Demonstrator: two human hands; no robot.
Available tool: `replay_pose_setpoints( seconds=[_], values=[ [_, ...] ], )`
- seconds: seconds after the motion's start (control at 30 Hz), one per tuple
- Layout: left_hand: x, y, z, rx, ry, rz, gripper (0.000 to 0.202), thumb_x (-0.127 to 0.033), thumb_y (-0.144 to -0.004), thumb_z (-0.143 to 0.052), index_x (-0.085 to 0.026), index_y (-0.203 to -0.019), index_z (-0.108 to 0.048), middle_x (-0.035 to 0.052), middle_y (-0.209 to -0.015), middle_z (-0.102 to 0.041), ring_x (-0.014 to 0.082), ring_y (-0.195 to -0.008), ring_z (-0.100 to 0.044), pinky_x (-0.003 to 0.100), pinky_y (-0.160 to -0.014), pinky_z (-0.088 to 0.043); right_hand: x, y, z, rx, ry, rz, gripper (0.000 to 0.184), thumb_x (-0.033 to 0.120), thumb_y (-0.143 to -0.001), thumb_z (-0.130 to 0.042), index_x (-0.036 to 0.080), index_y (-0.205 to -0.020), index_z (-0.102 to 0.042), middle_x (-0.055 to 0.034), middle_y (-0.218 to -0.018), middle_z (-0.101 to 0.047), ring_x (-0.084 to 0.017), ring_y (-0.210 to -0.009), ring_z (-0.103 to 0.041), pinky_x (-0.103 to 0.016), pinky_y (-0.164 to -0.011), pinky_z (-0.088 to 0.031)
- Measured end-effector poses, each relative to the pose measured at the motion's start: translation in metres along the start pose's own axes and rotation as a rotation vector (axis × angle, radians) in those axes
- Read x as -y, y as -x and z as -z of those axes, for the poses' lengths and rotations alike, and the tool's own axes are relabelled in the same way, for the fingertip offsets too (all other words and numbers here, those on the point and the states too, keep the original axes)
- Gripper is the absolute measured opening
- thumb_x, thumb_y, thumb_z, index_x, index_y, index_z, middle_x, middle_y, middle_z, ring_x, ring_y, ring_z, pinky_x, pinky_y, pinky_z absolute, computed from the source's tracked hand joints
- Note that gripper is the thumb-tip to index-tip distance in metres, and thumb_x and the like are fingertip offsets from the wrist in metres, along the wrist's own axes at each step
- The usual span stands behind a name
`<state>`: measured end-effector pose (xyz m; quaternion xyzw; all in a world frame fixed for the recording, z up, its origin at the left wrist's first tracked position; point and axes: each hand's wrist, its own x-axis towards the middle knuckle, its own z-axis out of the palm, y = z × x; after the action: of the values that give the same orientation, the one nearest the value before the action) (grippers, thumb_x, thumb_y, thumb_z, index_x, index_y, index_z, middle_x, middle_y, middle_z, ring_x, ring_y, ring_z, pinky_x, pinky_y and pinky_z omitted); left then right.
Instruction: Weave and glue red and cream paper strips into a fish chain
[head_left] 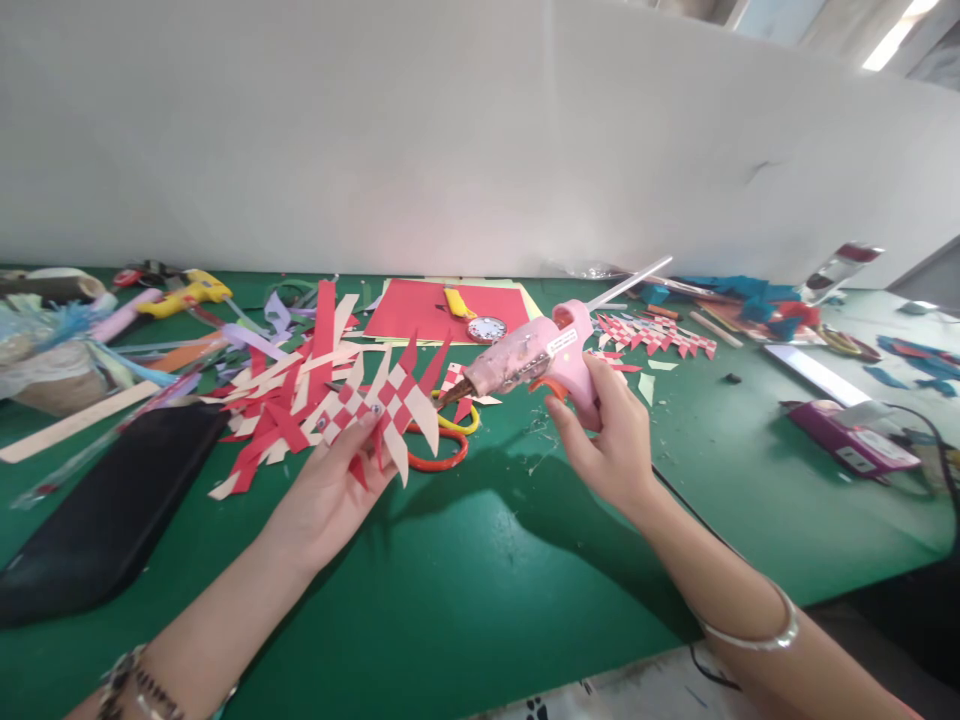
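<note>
In my left hand (330, 500) is a woven paper fish (397, 405) of red and cream strips, pinched between thumb and fingers, its pointed strip ends spreading to the right. My right hand (611, 430) is wrapped round the handle of a pink hot glue gun (525, 355). A clear glue stick (630, 283) juts from its back. The gun's brown nozzle points left and down, close to the fish's right side; whether it touches is unclear. Below the nozzle lie scissors with orange and yellow handles (439, 462), partly hidden by the fish.
Loose red and cream paper strips (281, 420) pile up at left, beside a black case (112, 510) and a yellow glue gun (187, 292). Red paper sheets (412, 308) lie behind, with a round container (486, 329). More woven pieces (652, 335) and a purple box (847, 437) are at right.
</note>
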<state>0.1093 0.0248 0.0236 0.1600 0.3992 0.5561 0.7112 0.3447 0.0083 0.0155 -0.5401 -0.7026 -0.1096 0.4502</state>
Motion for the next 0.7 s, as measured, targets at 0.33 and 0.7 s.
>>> replay_pose_setpoints(
  seconds=[0.33,0.7],
  values=[
    [0.0007,-0.0009,0.0032,0.027,0.009,-0.004,0.016,-0.008,-0.076,-0.062,-0.014,-0.061,-0.061,-0.0052,-0.053,-0.062,0.0035,-0.045,-0.053,0.017,-0.055,-0.052,-0.0017,0.0001,-0.0001,0.024,-0.016,-0.008,0.023,0.034,-0.083,-0.050,0.020,-0.101,-0.047,0.0021,-0.066,-0.048,-0.010,-0.050,-0.036,-0.024,-0.047,-0.032],
    [0.0031,-0.0026,0.0055,0.070,-0.038,0.020,0.016,-0.015,-0.063,-0.075,-0.015,-0.056,-0.061,-0.0062,-0.050,-0.060,0.0035,-0.042,-0.047,0.017,-0.046,-0.048,-0.0012,0.0012,-0.0010,0.042,-0.017,-0.033,0.026,0.037,-0.084,-0.048,0.021,-0.105,-0.047,0.0007,-0.069,-0.050,-0.013,-0.055,-0.042,-0.026,-0.052,-0.037]
  ],
)
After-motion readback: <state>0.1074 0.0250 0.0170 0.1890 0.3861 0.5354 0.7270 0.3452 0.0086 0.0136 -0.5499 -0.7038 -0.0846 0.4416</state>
